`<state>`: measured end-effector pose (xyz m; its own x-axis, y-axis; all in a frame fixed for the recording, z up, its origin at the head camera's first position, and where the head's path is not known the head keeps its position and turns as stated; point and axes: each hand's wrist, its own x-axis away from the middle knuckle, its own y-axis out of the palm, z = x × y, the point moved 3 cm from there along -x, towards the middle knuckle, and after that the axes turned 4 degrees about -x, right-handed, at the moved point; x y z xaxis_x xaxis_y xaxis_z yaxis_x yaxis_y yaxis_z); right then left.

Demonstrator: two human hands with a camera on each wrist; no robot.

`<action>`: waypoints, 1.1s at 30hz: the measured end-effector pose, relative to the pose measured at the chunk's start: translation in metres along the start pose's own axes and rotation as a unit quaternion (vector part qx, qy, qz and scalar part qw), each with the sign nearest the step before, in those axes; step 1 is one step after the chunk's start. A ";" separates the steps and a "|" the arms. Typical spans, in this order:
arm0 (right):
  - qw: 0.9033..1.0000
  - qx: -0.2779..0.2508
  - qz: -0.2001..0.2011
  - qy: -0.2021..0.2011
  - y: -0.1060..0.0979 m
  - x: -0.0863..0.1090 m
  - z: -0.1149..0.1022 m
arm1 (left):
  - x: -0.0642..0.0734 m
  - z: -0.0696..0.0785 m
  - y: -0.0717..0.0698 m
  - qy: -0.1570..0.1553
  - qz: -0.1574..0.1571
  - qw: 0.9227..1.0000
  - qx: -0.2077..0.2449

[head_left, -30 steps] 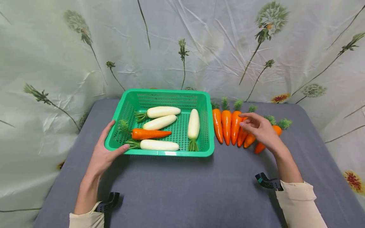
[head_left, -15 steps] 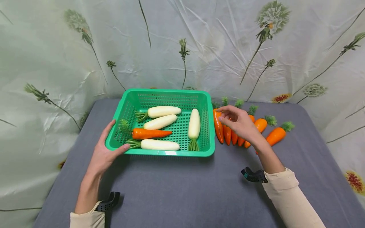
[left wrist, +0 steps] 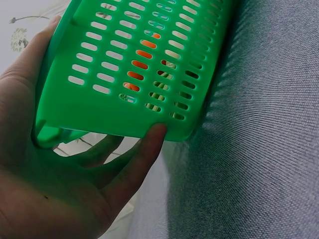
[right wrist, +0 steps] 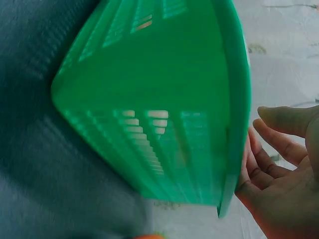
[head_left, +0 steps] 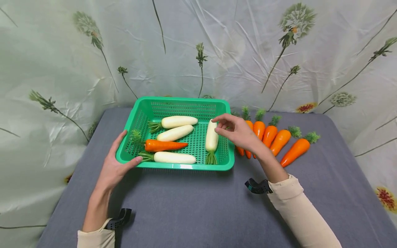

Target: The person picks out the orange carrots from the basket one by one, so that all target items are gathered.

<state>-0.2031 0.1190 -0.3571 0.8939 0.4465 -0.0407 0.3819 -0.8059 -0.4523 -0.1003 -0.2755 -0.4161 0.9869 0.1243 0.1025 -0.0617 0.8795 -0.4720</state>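
Observation:
A green plastic basket (head_left: 183, 166) stands on the table, holding several white radishes and one carrot (head_left: 161, 145). At its left front corner my left hand (head_left: 113, 168) grips the basket, thumb over the rim and fingers on the outer wall; the left wrist view shows a fingertip (left wrist: 155, 132) low against that wall. My right hand (head_left: 237, 131) is over the basket's right rim with nothing in it, fingers loosely bent and thumb apart from them. Its fingertips overlap the upright-lying white radish (head_left: 211, 139) in the head view. The right wrist view shows the hand beside the rim (right wrist: 239, 99).
A row of several carrots (head_left: 280, 140) with green tops lies on the table right of the basket, partly behind my right forearm. Grey cloth (head_left: 192, 206) covers the table. A flower-patterned curtain (head_left: 173, 44) hangs behind it. Each wrist wears a black band (head_left: 258, 186).
My right hand has moved left, from over the carrots to over the basket's right side. My left hand stays on the basket corner. The vegetables lie as before.

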 end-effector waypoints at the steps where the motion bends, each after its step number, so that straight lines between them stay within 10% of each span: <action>1: 1.000 -0.004 -0.005 -0.001 0.003 -0.002 -0.002 | 0.000 0.000 0.000 0.000 0.000 1.000 0.002; 33: 0.981 0.033 -0.190 0.012 0.102 -0.047 -0.022 | -0.001 -0.001 0.000 0.003 -0.003 1.000 0.007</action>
<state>-0.2015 0.0073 -0.3817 0.6958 0.6994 0.1632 0.6731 -0.5557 -0.4880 -0.1006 -0.2763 -0.4172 0.9881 0.1158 0.1012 -0.0570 0.8870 -0.4582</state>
